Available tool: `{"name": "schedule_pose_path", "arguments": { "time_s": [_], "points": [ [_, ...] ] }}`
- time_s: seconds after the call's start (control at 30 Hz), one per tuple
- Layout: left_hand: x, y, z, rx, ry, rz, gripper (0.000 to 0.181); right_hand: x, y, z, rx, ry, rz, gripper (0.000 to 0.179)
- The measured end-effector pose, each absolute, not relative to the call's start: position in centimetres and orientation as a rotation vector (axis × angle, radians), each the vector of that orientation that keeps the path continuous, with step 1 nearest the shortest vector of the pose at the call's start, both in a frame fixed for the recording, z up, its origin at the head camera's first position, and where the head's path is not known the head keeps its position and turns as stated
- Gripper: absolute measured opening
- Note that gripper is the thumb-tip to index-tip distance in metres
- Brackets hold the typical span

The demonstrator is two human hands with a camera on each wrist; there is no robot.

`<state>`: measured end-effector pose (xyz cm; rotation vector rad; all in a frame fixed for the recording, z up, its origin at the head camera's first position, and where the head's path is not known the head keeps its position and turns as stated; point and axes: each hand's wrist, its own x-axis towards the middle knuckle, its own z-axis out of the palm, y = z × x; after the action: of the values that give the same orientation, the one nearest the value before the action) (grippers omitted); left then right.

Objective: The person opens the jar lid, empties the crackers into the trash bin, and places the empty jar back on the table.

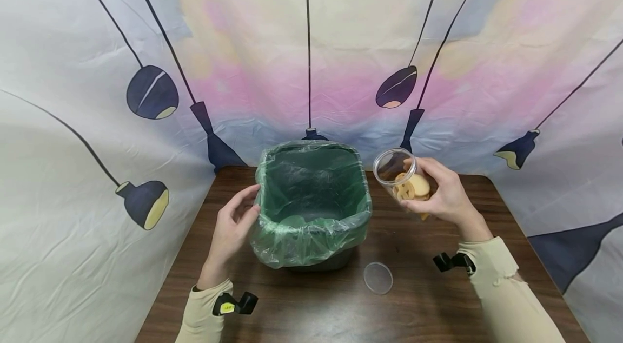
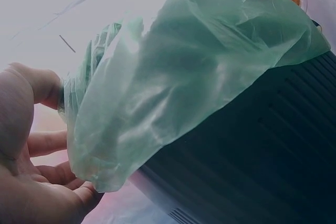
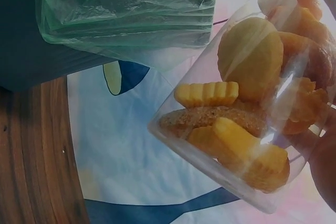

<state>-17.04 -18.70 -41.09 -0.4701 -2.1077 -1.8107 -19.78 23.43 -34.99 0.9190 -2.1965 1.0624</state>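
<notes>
A dark bin (image 2: 252, 140) lined with a translucent green plastic bag (image 1: 311, 243) stands upright on the table. My left hand (image 1: 233, 229) touches the bag at the bin's left rim, with thumb and forefinger spread apart. Some of its fingertips are partly hidden by the bag in the left wrist view. To the right of the bin, my right hand (image 1: 445, 191) grips a clear plastic jar (image 1: 384, 175), raised and tilted with its uncovered mouth toward the bin. Inside the jar lie several cookies (image 3: 249, 59), some round and some ridged yellow sticks.
A clear round lid (image 1: 378, 278) lies flat on the brown wooden table (image 1: 302, 310), in front and right of the bin. Behind the table hangs a cloth backdrop (image 1: 360, 34) printed with lamps. Black wrist mounts (image 1: 452, 263) sit on both sleeves.
</notes>
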Motion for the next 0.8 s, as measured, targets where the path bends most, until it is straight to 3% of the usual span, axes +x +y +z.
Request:
{"name": "schedule_pose_path", "arguments": {
  "time_s": [0.8],
  "points": [
    [-17.25,-18.81,-41.25,-0.474,-2.125,-1.794,0.039,-20.20,22.65,-34.24,0.981,-2.204,0.964,0.076]
  ]
}}
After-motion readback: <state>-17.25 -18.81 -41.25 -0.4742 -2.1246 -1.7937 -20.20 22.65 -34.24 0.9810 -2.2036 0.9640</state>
